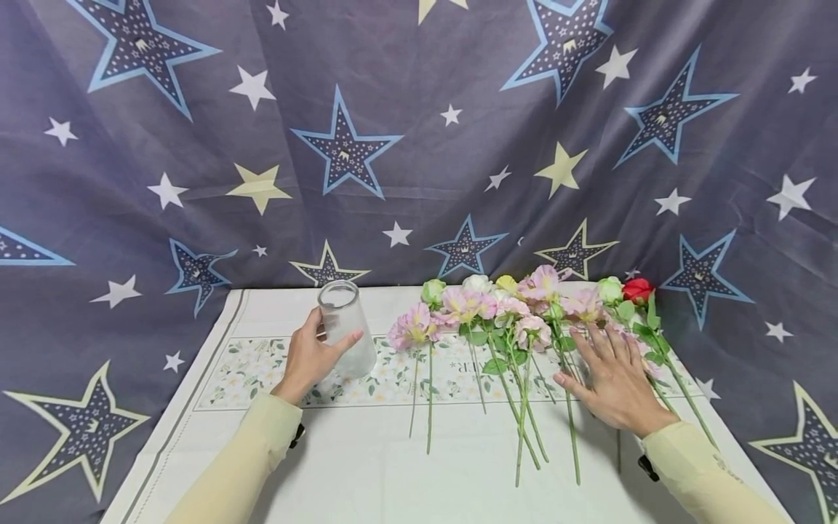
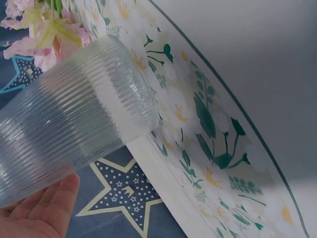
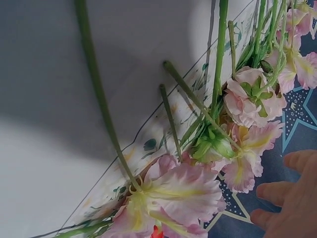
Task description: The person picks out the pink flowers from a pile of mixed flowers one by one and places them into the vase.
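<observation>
A clear ribbed glass vase (image 1: 353,342) stands upright on the table's left half; its ribs show closely in the left wrist view (image 2: 84,104). My left hand (image 1: 316,356) is around its left side, fingers behind and thumb across the front. In the left wrist view the fingers of that hand (image 2: 44,210) lie against the glass. My right hand (image 1: 612,378) is spread palm down over the right part of the flowers, fingers extended. Pink and yellow blooms (image 3: 168,198) lie near the right hand (image 3: 290,198) in the right wrist view; contact cannot be told.
Artificial flowers lie across the table's right half, with pink blooms (image 1: 415,326), a white rose (image 1: 478,284), a green rose (image 1: 610,290) and a red rose (image 1: 638,290). Their stems point toward the front. A star-patterned curtain (image 1: 406,189) hangs behind the white tablecloth (image 1: 366,466).
</observation>
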`<state>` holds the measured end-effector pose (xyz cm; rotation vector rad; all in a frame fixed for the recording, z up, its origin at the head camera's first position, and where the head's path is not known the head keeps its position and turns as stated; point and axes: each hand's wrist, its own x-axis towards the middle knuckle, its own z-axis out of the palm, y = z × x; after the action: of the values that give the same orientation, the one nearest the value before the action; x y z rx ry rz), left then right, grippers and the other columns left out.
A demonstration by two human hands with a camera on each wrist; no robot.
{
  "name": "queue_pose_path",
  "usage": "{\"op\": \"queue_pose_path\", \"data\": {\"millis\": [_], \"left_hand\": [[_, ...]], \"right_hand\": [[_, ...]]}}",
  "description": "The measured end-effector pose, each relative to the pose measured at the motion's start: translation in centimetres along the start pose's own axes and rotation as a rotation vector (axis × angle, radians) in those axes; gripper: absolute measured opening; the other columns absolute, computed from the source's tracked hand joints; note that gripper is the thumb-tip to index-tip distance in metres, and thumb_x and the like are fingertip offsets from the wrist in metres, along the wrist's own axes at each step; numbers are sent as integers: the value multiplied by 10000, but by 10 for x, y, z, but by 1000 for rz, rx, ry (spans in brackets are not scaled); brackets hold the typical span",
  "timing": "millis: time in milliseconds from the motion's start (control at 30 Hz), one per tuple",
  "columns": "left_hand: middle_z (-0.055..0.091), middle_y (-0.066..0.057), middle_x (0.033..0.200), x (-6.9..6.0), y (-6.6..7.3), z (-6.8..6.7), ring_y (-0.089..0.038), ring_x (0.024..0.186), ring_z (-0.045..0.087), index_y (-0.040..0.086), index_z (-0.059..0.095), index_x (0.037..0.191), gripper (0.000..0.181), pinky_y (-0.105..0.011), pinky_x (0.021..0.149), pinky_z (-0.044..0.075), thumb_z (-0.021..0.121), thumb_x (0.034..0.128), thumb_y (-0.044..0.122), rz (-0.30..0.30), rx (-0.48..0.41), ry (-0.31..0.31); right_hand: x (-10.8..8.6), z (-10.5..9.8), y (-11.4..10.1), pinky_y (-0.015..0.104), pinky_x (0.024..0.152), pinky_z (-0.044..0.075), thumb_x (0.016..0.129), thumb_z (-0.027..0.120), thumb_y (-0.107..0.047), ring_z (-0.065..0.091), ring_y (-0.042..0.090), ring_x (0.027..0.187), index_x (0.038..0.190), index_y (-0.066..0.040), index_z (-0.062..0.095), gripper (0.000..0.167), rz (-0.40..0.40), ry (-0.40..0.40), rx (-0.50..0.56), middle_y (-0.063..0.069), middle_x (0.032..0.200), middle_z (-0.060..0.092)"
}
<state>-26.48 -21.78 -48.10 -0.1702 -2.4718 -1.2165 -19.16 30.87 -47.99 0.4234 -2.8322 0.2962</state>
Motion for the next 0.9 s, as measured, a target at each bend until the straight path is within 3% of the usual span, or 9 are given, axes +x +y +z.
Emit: {"op": "queue_pose_path", "data": {"millis": [400, 600, 900], "left_hand": [[689, -174, 1221, -18, -2, -17, -394, 1098, 688, 101, 580, 1352, 665, -495, 945, 566, 870, 831, 397, 27, -12, -46], [680, -178, 1242, -21, -1, -16, -398, 1105, 687, 95, 568, 1393, 701, -492, 949, 565, 878, 827, 369, 39, -19, -52], [649, -200, 1291, -22, 2, -16, -422, 1151, 658, 73, 515, 1433, 796, -523, 986, 538, 883, 812, 409, 9, -7, -76]], "right_hand": [[-3, 2, -2, 617, 1215, -94, 984, 556, -609, 0, 458, 1547, 1638, -128, 240, 871, -5, -2, -7, 260, 1663, 183], [-4, 2, -3, 686, 1194, -10, 978, 558, -621, 70, 505, 1528, 1624, -106, 282, 872, 6, -5, -9, 259, 1662, 192], [-2, 2, -5, 721, 1175, 3, 979, 551, -628, 76, 514, 1524, 1638, -137, 250, 875, 20, -18, 6, 252, 1665, 194]]}}
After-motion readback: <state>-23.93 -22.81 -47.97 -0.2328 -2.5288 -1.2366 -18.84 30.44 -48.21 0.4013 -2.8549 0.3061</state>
